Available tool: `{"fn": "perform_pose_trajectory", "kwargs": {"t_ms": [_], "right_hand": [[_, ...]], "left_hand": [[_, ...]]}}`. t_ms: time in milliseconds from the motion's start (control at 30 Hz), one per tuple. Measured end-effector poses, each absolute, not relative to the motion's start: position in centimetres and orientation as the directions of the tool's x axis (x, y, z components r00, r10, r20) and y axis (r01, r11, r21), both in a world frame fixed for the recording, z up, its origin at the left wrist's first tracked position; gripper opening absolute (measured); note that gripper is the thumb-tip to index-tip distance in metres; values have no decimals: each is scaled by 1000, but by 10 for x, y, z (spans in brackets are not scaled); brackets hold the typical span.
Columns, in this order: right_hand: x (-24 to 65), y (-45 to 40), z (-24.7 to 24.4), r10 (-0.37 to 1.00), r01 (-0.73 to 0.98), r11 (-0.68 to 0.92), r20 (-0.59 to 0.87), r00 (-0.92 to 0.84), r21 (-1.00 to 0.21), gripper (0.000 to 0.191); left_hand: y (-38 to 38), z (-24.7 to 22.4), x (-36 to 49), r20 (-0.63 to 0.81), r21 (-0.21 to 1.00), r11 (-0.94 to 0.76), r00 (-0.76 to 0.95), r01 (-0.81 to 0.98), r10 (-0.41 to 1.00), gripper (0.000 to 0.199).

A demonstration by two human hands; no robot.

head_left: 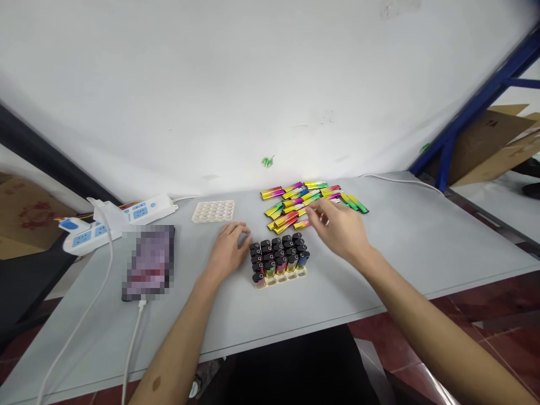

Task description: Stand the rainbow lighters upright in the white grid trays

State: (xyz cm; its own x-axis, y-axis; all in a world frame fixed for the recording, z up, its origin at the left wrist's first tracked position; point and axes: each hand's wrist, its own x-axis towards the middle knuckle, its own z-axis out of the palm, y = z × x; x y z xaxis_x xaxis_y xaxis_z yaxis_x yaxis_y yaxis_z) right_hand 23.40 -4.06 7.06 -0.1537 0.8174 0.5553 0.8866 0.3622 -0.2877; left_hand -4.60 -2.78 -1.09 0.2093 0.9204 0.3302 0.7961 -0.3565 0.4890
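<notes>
A white tray (291, 277) stands near the table's middle, with several black-topped, coloured cylinders (280, 264) upright in it. Its front row has bare slots to the right of one cylinder. Behind it lies a loose pile of shiny yellow, red, green and purple pieces (291, 218). My right hand (337, 225) is over the right side of this pile, fingers bent together at its pieces; whatever is between the fingertips is too small to make out. My left hand (230, 247) rests on the table just left of the tray, fingers apart and holding nothing.
A second white tray (213, 211) with bare slots lies at the back left. Further left are a white power strip (143, 211) and a blurred phone-like device (149, 261) with a white cable (134, 337). Cardboard boxes (493, 143) stand beyond the blue frame (445, 160).
</notes>
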Motion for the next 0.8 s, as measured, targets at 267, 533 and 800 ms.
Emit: {"fn": "perform_pose_trajectory", "kwargs": {"t_ms": [267, 533, 800], "right_hand": [[283, 2, 13, 897, 903, 397, 278, -344, -161, 27], [288, -1, 9, 965, 371, 253, 259, -36, -893, 30], [277, -12, 19, 1000, -235, 6, 9, -12, -972, 42]], "left_hand": [[-26, -13, -49, 345, 482, -366, 212, 796, 914, 12], [-25, -13, -50, 324, 473, -342, 201, 812, 925, 14], [-25, -14, -52, 354, 458, -368, 214, 809, 910, 16]]}}
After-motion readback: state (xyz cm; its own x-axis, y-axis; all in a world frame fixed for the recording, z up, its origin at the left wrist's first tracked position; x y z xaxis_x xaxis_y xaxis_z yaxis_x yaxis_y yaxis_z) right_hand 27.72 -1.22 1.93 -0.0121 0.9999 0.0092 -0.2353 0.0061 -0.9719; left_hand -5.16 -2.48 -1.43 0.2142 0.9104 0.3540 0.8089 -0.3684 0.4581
